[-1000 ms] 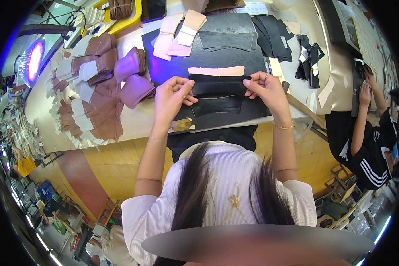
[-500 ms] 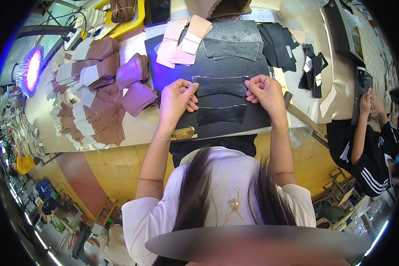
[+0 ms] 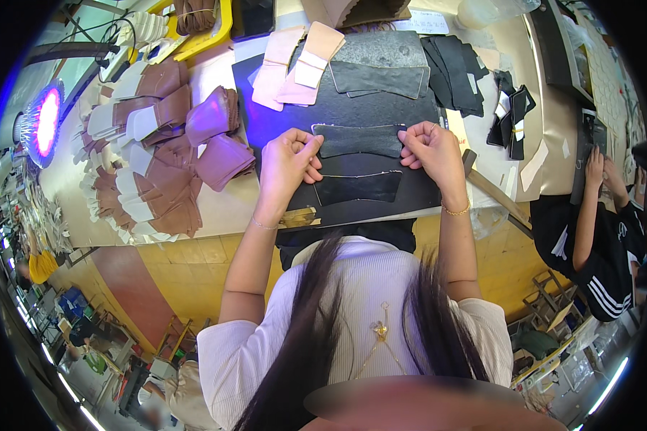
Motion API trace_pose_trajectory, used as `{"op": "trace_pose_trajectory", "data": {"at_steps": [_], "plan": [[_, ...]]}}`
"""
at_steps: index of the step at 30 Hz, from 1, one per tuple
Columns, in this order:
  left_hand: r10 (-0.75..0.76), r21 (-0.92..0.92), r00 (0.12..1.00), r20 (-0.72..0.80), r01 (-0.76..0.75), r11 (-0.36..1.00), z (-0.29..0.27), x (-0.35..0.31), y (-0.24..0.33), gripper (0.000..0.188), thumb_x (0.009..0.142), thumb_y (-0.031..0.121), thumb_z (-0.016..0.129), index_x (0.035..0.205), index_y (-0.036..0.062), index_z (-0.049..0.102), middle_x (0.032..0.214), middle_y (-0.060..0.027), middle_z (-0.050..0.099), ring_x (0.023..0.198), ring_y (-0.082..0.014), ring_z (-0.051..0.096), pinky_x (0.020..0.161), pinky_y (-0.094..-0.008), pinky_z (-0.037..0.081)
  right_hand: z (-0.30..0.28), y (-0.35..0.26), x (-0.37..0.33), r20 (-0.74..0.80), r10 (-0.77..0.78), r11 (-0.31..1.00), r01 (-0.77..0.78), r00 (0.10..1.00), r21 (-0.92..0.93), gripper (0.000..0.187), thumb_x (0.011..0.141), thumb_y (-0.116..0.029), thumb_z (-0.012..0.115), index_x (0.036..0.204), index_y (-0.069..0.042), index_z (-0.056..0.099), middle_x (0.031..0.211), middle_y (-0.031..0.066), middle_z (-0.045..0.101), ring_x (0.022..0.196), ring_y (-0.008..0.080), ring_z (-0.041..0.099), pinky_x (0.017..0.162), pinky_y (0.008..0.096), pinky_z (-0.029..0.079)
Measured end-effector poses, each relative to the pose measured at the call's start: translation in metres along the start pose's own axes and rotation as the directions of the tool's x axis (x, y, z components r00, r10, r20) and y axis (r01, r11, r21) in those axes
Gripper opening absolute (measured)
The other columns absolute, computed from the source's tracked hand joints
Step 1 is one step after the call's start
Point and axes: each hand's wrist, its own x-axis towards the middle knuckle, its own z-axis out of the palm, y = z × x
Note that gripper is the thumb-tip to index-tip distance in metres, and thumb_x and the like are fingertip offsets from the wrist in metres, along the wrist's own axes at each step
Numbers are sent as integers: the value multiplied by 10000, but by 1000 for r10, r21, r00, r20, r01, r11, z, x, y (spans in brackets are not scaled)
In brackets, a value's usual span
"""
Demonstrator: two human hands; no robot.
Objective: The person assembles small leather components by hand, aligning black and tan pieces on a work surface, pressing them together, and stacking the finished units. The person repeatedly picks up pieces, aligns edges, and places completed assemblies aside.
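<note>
Step in hand: aligning. Left hand [image 3: 287,159] and right hand [image 3: 430,148], fingers closed, pinch opposite ends of the dark leather piece [image 3: 358,141], held between them above the black mat [image 3: 381,208]. Next move likely requires pressing it flat.

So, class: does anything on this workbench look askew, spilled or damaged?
Nothing stands out. Both hands, left hand and right hand, pinch the ends of a flat black leather piece on the dark mat; brown pieces lie loosely heaped.

leather piece [image 3: 358,141] on mat [image 3: 352,208], stacks [image 3: 172,144] left
</note>
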Motion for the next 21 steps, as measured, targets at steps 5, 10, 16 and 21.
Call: {"op": "trace_pose_trajectory", "data": {"at_steps": [5,10,16,21], "plan": [[1,16,1000,-17,-1,1000,1,-1,1,261,934,208,688,919,-43,617,613,-71,621,435,-128,601,385,-214,443,0,-1,0,3,3,1000,-3,1000,2,215,923,-183,687,880,25,656,673,56,681,559,86,662,501,199,511],[3,32,1000,-23,-2,999,2,-1,2,264,934,209,688,915,-44,615,609,-71,618,434,-127,601,382,-215,441,1,0,0,-8,-1,1000,0,1000,-20,207,923,-180,685,878,20,657,673,56,682,557,85,662,497,197,507],[7,53,999,-34,-6,999,3,-1,2,258,935,204,687,913,-42,614,605,-70,617,428,-125,598,377,-216,438,2,2,1,-21,-20,999,19,1000,-31,194,917,-195,700,880,-12,647,656,31,666,539,76,649,473,184,487],[16,58,999,-44,-14,998,5,-2,2,246,934,193,686,925,-42,615,601,-70,616,426,-123,595,375,-215,437,4,2,-1,-40,-21,999,20,999,-41,197,913,-197,705,876,-12,649,654,29,665,538,75,648,476,184,487]]}}
